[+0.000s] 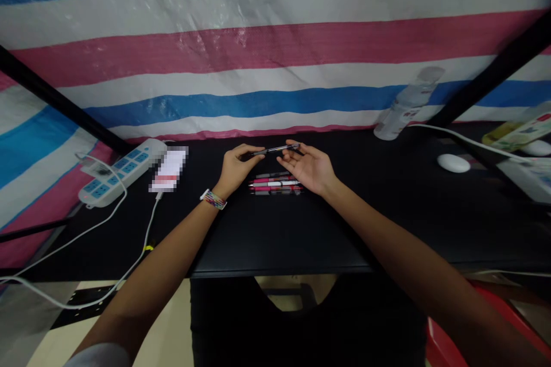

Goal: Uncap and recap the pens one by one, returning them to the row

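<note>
A slim dark pen [275, 149] with a clear barrel is held level just above the black desk, spanning both hands. My left hand [237, 167] pinches its left end between thumb and fingers. At the other end, my right hand [312, 167] has its palm turned up, thumb over the pen and the other fingers loosely curled. Below the hands, several pens [275, 183] lie side by side on the desk, pink, white and dark ones among them. A woven multicoloured band circles my left wrist.
On the left are a white power strip [123, 172], a phone [169, 169] and its white cable [148, 223]. A clear bottle [407, 104] stands at the back right, near a white mouse [453, 163]. Striped sheeting [267, 46] hangs behind the black desk [284, 235].
</note>
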Motion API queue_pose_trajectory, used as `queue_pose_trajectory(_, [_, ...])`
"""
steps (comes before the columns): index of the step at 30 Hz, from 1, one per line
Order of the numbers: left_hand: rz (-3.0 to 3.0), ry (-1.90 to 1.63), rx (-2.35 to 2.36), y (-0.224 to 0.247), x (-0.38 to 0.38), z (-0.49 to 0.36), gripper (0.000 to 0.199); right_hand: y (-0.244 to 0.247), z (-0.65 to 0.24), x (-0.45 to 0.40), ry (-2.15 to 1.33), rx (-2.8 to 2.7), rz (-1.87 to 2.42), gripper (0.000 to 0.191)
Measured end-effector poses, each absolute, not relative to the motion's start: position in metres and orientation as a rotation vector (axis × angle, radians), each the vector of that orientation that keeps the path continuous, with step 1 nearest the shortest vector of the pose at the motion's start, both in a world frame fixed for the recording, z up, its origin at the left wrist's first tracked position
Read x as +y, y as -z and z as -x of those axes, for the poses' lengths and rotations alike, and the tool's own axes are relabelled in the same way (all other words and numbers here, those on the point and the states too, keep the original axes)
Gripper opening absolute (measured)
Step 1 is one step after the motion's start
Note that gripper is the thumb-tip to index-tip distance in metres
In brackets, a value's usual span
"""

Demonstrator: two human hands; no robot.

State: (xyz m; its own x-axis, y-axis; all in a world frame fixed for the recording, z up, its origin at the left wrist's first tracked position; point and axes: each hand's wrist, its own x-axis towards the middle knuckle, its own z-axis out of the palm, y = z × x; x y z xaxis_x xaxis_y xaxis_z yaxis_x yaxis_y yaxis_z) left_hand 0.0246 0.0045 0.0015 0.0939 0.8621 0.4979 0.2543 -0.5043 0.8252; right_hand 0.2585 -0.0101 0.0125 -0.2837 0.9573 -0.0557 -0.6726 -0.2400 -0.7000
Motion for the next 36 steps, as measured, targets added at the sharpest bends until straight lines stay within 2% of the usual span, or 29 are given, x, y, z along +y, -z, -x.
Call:
queue_pose_trajectory(2, [-1.832,-1.429,1.102,-0.0018,0.0051,-0.0237,0.018,-0.0129,-0.2593,-0.0101,-1.771,-0.704,0.595,0.019])
queue_pose_trajectory(7, [-1.837,-1.443,1.103,-0.0026,0.0064,-0.0212,0.019,-0.0155,-0.2616,-0.0104,-1.826,-0.712,0.562,0.029])
queue_pose_trajectory(12, [-1.840,-1.416,1.095,-0.0019,0.0061,-0.0217,0.020,-0.0137,-0.2632,-0.0081,-1.779,-0.733,0.607,0.017])
queue_pose_trajectory(19, [-1.836,-1.423,1.089,-0.0040,0.0055,-0.0212,0.018,-0.0155,-0.2655,-0.0089,-1.832,-0.736,0.582,0.013])
queue_pose_trajectory(24, [-1.821,-1.420,1.088,-0.0031,0.0040,-0.0238,0.018,-0.0164,-0.2660,-0.0081,-1.817,-0.749,0.592,0.025])
queue_pose_trajectory(29, [-1.817,-1.416,1.079,-0.0012,0.0046,-0.0240,0.017,-0.0142,-0.2654,-0.0073,-1.783,-0.723,0.621,0.020])
queue_pose_trajectory(33, [-1.820,-1.410,1.089,-0.0023,0.0045,-0.0225,0.019,-0.0146,-0.2660,-0.0074,-1.801,-0.732,0.598,0.030])
queue_pose_trajectory(36, [-1.837,-1.396,1.099,-0.0033,0.0038,-0.0224,0.020,-0.0138,-0.2666,-0.0066,-1.774,-0.768,0.623,0.023])
